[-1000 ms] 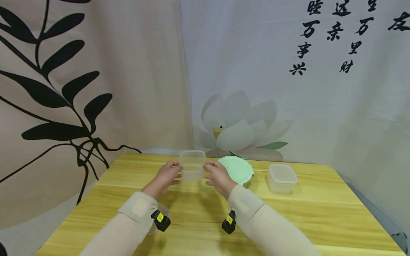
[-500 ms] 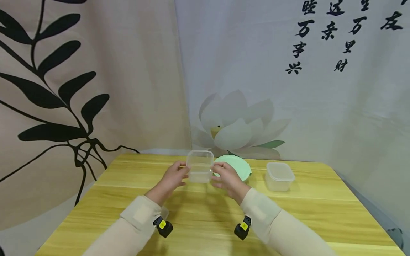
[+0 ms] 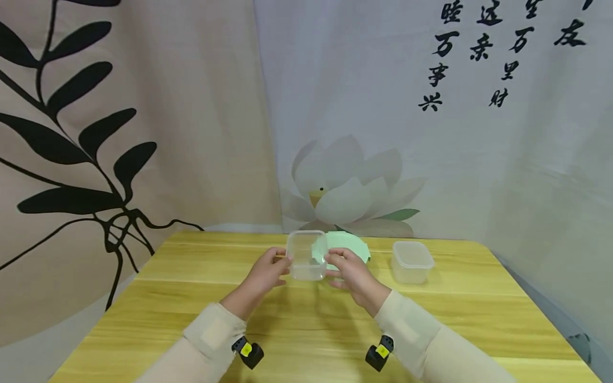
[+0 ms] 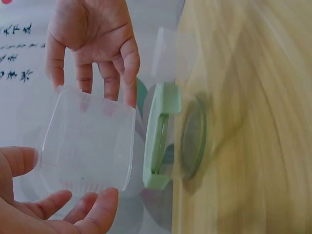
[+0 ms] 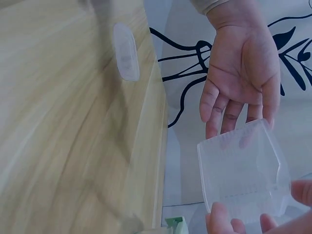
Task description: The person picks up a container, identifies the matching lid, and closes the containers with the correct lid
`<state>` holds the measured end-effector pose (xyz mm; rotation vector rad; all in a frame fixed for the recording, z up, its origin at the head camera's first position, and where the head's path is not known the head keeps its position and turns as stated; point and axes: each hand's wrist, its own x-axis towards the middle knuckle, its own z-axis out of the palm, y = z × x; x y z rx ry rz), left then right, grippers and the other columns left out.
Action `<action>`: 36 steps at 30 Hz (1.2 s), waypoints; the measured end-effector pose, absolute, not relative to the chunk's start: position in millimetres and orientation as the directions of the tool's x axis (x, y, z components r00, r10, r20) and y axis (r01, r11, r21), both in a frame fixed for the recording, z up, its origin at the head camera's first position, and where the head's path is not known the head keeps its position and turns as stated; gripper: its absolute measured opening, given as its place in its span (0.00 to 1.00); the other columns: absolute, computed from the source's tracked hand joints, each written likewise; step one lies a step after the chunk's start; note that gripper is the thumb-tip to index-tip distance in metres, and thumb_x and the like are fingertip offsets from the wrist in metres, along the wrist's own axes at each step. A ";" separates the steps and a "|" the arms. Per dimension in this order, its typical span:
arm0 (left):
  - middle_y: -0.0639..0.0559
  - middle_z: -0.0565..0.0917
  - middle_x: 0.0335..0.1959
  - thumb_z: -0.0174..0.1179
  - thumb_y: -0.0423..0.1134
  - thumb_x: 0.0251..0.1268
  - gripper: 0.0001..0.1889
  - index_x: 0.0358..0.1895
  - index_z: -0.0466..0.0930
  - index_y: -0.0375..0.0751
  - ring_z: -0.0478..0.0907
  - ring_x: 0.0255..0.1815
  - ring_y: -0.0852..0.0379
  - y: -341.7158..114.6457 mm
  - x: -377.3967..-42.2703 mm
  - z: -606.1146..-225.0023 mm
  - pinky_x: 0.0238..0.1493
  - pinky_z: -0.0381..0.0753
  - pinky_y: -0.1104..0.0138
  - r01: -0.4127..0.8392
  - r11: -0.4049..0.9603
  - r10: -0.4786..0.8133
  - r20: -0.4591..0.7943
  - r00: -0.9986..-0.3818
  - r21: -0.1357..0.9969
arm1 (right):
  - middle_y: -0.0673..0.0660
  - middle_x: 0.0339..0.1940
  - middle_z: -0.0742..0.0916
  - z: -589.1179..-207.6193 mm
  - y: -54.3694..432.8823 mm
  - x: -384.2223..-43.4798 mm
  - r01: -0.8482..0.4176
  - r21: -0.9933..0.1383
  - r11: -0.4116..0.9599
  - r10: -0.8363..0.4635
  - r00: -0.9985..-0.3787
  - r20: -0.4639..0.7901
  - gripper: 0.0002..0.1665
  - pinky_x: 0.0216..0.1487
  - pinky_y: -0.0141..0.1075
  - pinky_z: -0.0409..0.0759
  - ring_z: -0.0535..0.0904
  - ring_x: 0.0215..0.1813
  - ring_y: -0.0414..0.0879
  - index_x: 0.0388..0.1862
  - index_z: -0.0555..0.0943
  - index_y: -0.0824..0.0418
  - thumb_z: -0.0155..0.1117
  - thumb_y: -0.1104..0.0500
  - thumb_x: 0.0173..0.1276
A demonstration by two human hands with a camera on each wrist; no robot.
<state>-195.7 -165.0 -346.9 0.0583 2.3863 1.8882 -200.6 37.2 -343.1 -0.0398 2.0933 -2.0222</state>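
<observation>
A clear square plastic food container (image 3: pixel 307 256) is held between both hands above the table. My left hand (image 3: pixel 266 274) grips its left side with thumb and fingers; my right hand (image 3: pixel 356 279) grips the right side likewise. In the left wrist view the container (image 4: pixel 87 141) hangs free of the table, fingertips of both hands at its opposite walls. Behind it stands a round clear container with a light green clip lid (image 3: pixel 351 243), partly hidden by the held one. In the right wrist view a flat translucent lid-like piece (image 5: pixel 126 52) lies on the table.
A second square clear container with a frosted top (image 3: pixel 413 261) stands to the right of the green lid. The wooden table (image 3: pixel 306 330) ends at the back against a printed cloth (image 3: pixel 479 175). Black wrist cameras (image 3: pixel 248 352) sit on both sleeves.
Both hands have carried the clear container rightward and slightly lower in the head view, so it now overlaps the green lid. The head view itself has shifted a little. The grip looks the same.
</observation>
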 end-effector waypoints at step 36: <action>0.38 0.74 0.44 0.53 0.40 0.70 0.21 0.57 0.64 0.27 0.76 0.45 0.43 -118.3 -155.8 -370.1 0.45 0.81 0.50 -0.081 0.241 0.212 -0.134 -0.968 0.967 | 0.71 0.68 0.68 -373.5 89.3 -152.6 0.223 -0.972 0.068 -0.146 -0.962 -0.231 0.25 0.53 0.52 0.79 0.73 0.61 0.67 0.63 0.66 0.70 0.47 0.56 0.74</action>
